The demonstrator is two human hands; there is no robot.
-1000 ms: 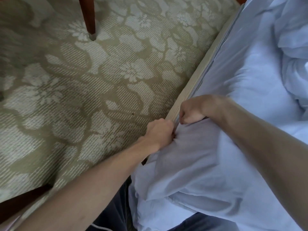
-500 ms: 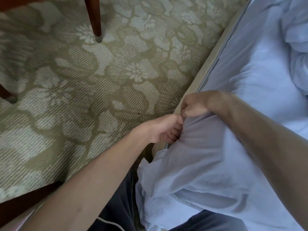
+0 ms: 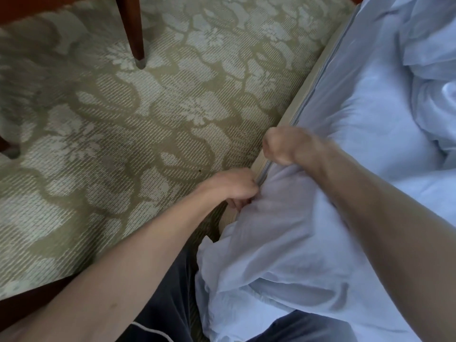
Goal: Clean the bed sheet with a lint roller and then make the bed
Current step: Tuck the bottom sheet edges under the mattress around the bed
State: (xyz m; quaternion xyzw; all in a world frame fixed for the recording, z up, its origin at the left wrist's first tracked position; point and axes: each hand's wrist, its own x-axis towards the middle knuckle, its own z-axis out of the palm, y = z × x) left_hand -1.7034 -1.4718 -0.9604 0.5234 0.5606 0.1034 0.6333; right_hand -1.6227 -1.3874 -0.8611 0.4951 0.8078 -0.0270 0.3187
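A pale blue bed sheet [image 3: 283,243] covers the right half of the head view and hangs bunched over the mattress edge [image 3: 303,95]. My left hand [image 3: 234,188] grips a fold of the sheet low at the mattress side, fingers curled into the cloth. My right hand [image 3: 283,146] is fisted on the sheet's edge a little higher along the same side, close to the left hand. A rumpled white duvet [image 3: 434,70] lies on the bed at the far right. No lint roller is in view.
Patterned olive and cream carpet [image 3: 148,119] fills the left. A dark wooden furniture leg [image 3: 134,33] stands at the top, another leg [image 3: 9,149] at the left edge, and a dark wooden edge [image 3: 24,304] sits at the bottom left. My dark trousers [image 3: 167,304] show below.
My left hand has shifted slightly along the mattress side and dug its fingers lower into the sheet. My right hand keeps its grip and has hardly moved. The view has drifted a little.
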